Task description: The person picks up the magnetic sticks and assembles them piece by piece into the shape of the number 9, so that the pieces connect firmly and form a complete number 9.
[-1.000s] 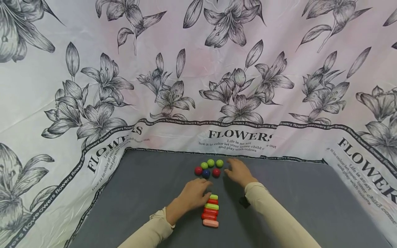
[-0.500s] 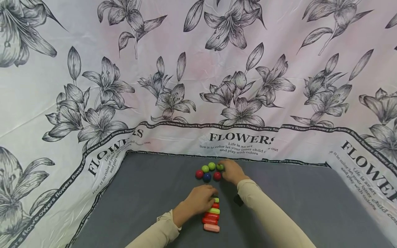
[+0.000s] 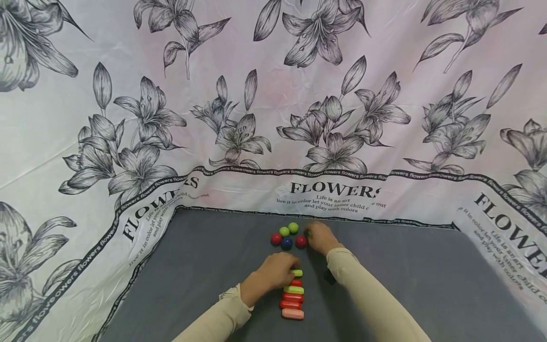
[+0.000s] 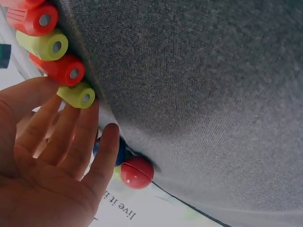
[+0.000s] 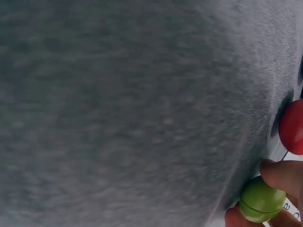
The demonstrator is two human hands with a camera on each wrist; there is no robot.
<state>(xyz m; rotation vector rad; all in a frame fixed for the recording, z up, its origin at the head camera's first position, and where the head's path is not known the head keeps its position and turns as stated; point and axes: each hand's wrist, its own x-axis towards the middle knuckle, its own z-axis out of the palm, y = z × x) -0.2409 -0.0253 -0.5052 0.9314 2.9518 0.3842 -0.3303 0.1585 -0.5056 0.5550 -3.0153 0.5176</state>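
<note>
In the head view, my left hand [image 3: 274, 270] is at the far end of a column of magnetic building rods. Its thumb and fingers pinch the farthest rod, a yellow-green one [image 4: 79, 96] with a grey disc in its end. Red rods [image 3: 292, 298], another yellow-green rod [image 3: 293, 289] and a pink rod [image 3: 292, 314] lie nearer, side by side. Farther off, my right hand [image 3: 321, 237] holds a green ball [image 5: 261, 201] between thumb and fingers. Next to that hand sits a red ball [image 3: 301, 242].
Left of the right hand, a blue ball [image 3: 287, 243], another red ball [image 3: 276, 238] and two green balls [image 3: 293, 228] form a cluster. All stand on a grey tabletop [image 3: 205, 266]. A flower-printed cloth [image 3: 256, 142] rises behind and at the sides. Something small and dark [image 3: 329, 276] shows under the right wrist.
My right hand has moved left to the rightmost green ball and taken hold of it. My left hand has shifted slightly right, onto the farthest yellow-green rod.
</note>
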